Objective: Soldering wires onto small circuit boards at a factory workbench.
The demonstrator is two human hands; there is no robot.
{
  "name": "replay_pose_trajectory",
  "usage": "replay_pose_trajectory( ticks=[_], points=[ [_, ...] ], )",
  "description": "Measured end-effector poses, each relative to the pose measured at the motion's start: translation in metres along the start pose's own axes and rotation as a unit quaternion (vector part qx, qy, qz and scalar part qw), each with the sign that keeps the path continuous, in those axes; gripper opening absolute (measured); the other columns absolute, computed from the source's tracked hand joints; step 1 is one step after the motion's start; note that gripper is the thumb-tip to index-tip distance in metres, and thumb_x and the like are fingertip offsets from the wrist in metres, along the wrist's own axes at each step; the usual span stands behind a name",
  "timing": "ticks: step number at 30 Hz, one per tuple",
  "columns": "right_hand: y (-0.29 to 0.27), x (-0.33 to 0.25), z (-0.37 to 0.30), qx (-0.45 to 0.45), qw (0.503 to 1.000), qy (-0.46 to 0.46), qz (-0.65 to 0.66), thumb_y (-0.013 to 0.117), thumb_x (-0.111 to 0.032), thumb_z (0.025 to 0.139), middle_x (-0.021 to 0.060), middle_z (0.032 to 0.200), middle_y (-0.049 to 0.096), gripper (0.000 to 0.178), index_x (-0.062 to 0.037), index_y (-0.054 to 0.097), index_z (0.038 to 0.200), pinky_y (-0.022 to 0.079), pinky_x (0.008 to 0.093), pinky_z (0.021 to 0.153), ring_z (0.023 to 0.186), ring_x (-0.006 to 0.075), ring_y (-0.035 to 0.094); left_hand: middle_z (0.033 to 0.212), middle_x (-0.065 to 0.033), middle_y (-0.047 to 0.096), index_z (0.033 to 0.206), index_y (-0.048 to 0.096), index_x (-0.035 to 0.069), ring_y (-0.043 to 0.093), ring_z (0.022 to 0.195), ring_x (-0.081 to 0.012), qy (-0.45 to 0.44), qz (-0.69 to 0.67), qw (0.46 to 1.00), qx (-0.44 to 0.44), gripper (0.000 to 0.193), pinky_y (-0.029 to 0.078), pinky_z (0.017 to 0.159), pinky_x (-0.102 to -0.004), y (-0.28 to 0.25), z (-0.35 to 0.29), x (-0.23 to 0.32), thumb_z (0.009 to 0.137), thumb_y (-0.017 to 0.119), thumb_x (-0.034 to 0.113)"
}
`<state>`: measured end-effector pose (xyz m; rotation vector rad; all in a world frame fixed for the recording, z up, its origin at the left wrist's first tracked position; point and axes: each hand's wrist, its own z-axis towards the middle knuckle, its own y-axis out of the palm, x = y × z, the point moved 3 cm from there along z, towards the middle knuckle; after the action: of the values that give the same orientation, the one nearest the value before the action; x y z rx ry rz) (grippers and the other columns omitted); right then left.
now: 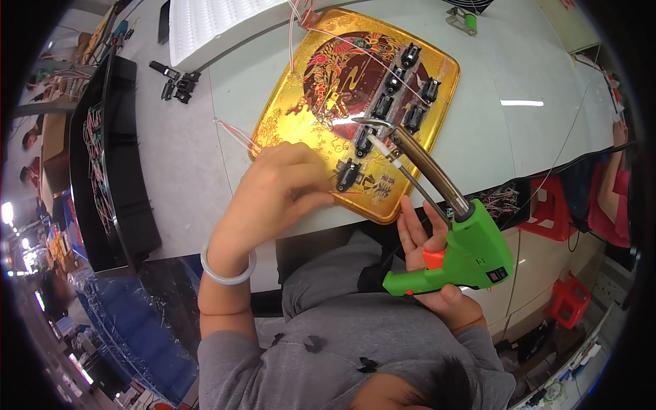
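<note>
- The left hand [287,184] hangs over the near left edge of the tray, its fingers curled and thumb drawn in toward them; a thin red wire [350,193] shows right by the fingertips, though I cannot tell whether it is pinched.
- A pale, smooth ring-shaped bangle [227,272] circles the left wrist.
- The right hand [414,257] holds a green plastic soldering gun with an orange trigger [471,253], palm turned up, fingers extended beside the trigger and thumb against the handle.
- The gun's brownish metal barrel [430,171] slants up and left, its curved tip above the tray.
- The gold rectangular tray with a dark red round dragon pattern [277,109] lies tilted on the pale grey bench [509,147].
- Small black plastic parts [349,175] stand in two slanting rows on the tray, the nearest one just beside the left hand.
- More black parts [184,87] lie grouped on the bench, near a white ridged tray [225,31].
</note>
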<state>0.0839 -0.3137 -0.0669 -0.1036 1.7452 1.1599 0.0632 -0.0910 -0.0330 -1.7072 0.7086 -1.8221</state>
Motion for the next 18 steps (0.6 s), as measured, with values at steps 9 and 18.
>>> replay_pose_trajectory(
  ticks=[9, 18],
  points=[
    [-0.028, -0.003, -0.002, -0.028, 0.996, -0.085, -0.015, 0.064, -0.039, 0.069, 0.0117, 0.122, 0.037, 0.057, -0.0058, 0.046, 0.111, 0.025, 0.0468, 0.102, 0.126, 0.0328, 0.025, 0.081, -0.0022, 0.052, 0.072, 0.058, 0.006, 0.050, 0.081, -0.0219, 0.056, 0.083, 0.993, 0.057, 0.016, 0.037, 0.073, -0.0326, 0.008, -0.009, 0.005, 0.059, 0.068, 0.006],
    [-0.054, -0.026, -0.020, 0.051, 0.995, -0.023, -0.081, 0.071, -0.047, 0.060, 0.0160, 0.098, 0.043, 0.081, 0.0057, 0.042, 0.114, 0.039, 0.0194, 0.038, 0.057, 0.0131, 0.049, 0.085, 0.0051, 0.054, 0.078, 0.056, 0.015, 0.044, 0.082, -0.0155, 0.125, 0.247, 0.952, 0.131, 0.017, 0.026, 0.078, -0.0317, 0.009, -0.028, 0.012, 0.063, 0.062, 0.013]
  ],
)
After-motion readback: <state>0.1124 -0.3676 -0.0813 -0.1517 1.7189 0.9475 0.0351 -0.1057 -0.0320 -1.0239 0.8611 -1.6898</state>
